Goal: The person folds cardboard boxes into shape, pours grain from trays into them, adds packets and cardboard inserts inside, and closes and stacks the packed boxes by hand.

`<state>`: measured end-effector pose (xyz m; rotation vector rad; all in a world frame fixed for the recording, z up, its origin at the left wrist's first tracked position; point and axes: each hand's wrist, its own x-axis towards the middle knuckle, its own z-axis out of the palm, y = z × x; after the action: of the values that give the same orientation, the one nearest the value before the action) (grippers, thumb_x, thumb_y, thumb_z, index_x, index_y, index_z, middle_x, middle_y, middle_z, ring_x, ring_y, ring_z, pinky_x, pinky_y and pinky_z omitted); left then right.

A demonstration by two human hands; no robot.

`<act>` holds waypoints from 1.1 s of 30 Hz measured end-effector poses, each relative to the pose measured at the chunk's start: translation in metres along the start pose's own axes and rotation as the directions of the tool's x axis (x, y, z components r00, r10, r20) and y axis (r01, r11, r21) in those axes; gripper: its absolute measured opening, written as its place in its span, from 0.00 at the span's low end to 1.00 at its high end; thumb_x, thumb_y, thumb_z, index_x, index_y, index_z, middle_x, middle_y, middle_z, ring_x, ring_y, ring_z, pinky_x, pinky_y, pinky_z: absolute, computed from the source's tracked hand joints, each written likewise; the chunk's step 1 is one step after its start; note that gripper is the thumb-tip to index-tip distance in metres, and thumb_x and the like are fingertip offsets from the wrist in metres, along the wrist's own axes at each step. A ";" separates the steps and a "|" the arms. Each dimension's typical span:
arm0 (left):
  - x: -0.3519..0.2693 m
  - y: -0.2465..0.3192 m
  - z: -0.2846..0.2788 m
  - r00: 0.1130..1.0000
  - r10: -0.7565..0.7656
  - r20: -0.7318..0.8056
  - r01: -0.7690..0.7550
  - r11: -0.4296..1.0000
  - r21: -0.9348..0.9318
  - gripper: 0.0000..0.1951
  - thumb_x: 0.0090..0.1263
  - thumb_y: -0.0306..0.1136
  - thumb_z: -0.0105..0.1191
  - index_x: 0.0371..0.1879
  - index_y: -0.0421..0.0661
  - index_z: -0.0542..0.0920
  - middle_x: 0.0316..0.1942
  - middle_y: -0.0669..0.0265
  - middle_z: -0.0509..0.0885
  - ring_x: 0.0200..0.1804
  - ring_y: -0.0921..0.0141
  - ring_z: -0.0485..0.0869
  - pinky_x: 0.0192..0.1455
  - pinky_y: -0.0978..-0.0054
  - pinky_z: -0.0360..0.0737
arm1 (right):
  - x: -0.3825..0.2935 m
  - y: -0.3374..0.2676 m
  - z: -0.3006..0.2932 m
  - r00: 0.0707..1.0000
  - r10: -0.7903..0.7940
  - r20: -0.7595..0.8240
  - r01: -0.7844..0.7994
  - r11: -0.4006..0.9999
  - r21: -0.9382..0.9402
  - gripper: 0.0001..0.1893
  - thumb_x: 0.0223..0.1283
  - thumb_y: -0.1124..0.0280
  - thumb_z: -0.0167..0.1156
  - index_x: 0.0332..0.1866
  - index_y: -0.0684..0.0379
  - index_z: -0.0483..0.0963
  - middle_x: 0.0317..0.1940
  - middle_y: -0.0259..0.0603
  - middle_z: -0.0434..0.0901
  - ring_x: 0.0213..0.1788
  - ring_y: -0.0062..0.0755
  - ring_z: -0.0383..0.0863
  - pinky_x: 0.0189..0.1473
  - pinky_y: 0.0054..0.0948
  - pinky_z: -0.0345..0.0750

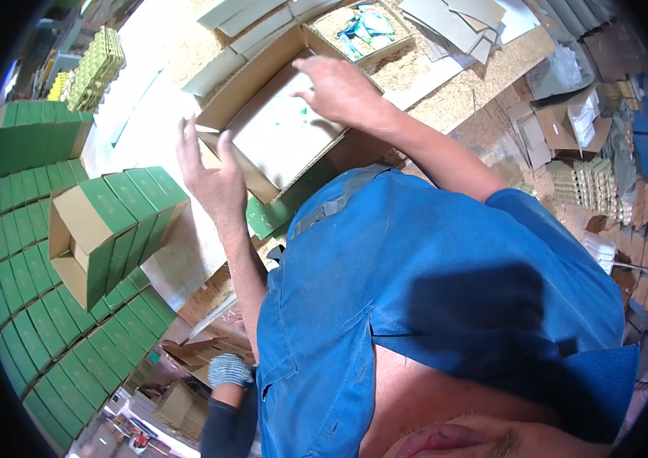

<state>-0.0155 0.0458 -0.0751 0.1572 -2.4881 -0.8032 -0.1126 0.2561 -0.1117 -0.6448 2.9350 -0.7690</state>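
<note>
An open cardboard box (267, 68) with green outer sides stands before me on the table. Inside it lies a flat white sheet (267, 131) with small green marks. My right hand (338, 89) hovers over the box's far right part, thumb and forefinger apart, holding nothing. At the left end of the box is my left hand (215, 180), fingers spread and empty, its thumb close to the cardboard edge. Whether that thumb touches the box, I cannot tell.
Left are stacked green cartons (43, 309), a row of open green cartons (129, 217) and egg trays (95, 68). Beyond the box, a shallow carton (370, 34) holds blue-green packets among shavings. Cardboard sheets (455, 23) lie far right. A co-worker's gloved hand (229, 369) shows below.
</note>
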 end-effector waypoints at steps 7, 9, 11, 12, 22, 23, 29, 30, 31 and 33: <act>-0.058 -0.085 0.026 0.751 -0.440 0.491 0.611 0.183 -0.770 0.28 0.84 0.41 0.34 0.77 0.38 0.55 0.77 0.55 0.61 0.76 0.62 0.62 0.77 0.65 0.61 | 0.001 0.094 -0.031 0.939 0.344 -0.016 -0.274 0.776 0.568 0.21 0.63 0.57 0.66 0.59 0.54 0.81 0.39 0.42 0.87 0.37 0.24 0.87 0.41 0.23 0.84; -0.066 -0.070 0.045 0.688 -0.473 0.550 0.695 0.215 -0.686 0.28 0.84 0.42 0.36 0.78 0.42 0.54 0.77 0.57 0.61 0.75 0.63 0.64 0.75 0.65 0.64 | 0.010 0.151 0.011 0.933 0.230 0.275 -0.355 0.490 0.796 0.33 0.62 0.50 0.68 0.68 0.57 0.73 0.44 0.37 0.85 0.37 0.13 0.83 0.35 0.15 0.81; -0.073 -0.076 0.053 0.688 -0.472 0.551 0.696 0.214 -0.686 0.28 0.84 0.43 0.38 0.79 0.50 0.54 0.77 0.57 0.61 0.73 0.64 0.66 0.73 0.66 0.67 | 0.007 0.153 0.057 0.849 0.233 0.475 -0.526 0.286 0.801 0.39 0.59 0.48 0.70 0.72 0.57 0.68 0.51 0.41 0.84 0.46 0.23 0.84 0.46 0.21 0.82; -0.071 -0.077 0.055 0.610 -0.566 0.555 0.780 0.303 -0.548 0.29 0.83 0.43 0.43 0.79 0.56 0.55 0.77 0.57 0.61 0.75 0.63 0.63 0.73 0.65 0.66 | 0.005 0.134 0.060 0.891 0.227 0.393 -0.453 0.509 0.732 0.42 0.57 0.45 0.71 0.73 0.57 0.67 0.54 0.44 0.83 0.51 0.28 0.83 0.53 0.26 0.79; -0.062 -0.073 0.074 0.823 -0.378 0.425 0.442 0.895 -0.061 0.39 0.66 0.38 0.65 0.76 0.54 0.63 0.71 0.49 0.69 0.73 0.57 0.68 0.75 0.63 0.65 | 0.021 0.106 0.062 0.937 0.035 0.349 -0.202 0.866 0.457 0.59 0.48 0.37 0.70 0.78 0.63 0.52 0.70 0.61 0.67 0.73 0.51 0.67 0.74 0.38 0.63; -0.060 -0.067 0.074 0.800 -0.405 0.443 0.507 0.850 -0.140 0.39 0.65 0.37 0.66 0.76 0.54 0.63 0.72 0.51 0.70 0.73 0.58 0.69 0.75 0.65 0.65 | 0.018 0.108 0.058 0.941 0.042 0.336 -0.208 0.855 0.475 0.59 0.48 0.40 0.72 0.79 0.64 0.50 0.70 0.61 0.67 0.73 0.47 0.66 0.75 0.38 0.62; -0.067 -0.096 0.065 0.820 -0.335 0.464 0.525 0.762 -0.379 0.35 0.65 0.37 0.64 0.74 0.55 0.68 0.73 0.54 0.69 0.75 0.61 0.65 0.77 0.67 0.61 | -0.017 0.091 0.041 0.820 0.084 0.567 -0.571 0.204 0.795 0.43 0.63 0.60 0.64 0.79 0.60 0.51 0.70 0.46 0.66 0.70 0.36 0.68 0.70 0.31 0.67; -0.068 -0.094 0.064 0.821 -0.320 0.473 0.520 0.763 -0.385 0.35 0.66 0.37 0.64 0.73 0.55 0.68 0.73 0.54 0.70 0.75 0.61 0.66 0.77 0.67 0.61 | -0.024 0.108 0.059 0.813 0.114 0.571 -0.582 0.141 0.801 0.42 0.64 0.59 0.64 0.78 0.60 0.51 0.69 0.46 0.67 0.69 0.37 0.68 0.70 0.32 0.66; -0.069 -0.097 0.062 0.823 -0.313 0.475 0.515 0.764 -0.389 0.34 0.66 0.37 0.64 0.73 0.55 0.69 0.72 0.55 0.70 0.75 0.61 0.66 0.77 0.67 0.61 | -0.029 0.100 0.064 0.806 0.103 0.583 -0.591 0.070 0.804 0.40 0.65 0.58 0.63 0.77 0.61 0.53 0.68 0.47 0.68 0.69 0.37 0.69 0.69 0.35 0.68; -0.069 -0.102 0.058 0.825 -0.322 0.464 0.515 0.767 -0.383 0.32 0.67 0.37 0.64 0.71 0.53 0.71 0.71 0.54 0.72 0.74 0.63 0.68 0.76 0.67 0.63 | -0.034 0.095 0.074 0.788 0.181 0.589 -0.607 0.065 0.792 0.38 0.65 0.58 0.62 0.75 0.62 0.55 0.64 0.48 0.71 0.66 0.38 0.72 0.66 0.35 0.73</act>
<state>0.0099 0.0101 -0.2037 0.4373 -2.5115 -1.7970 -0.1075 0.3107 -0.2245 0.2192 1.4612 -1.8596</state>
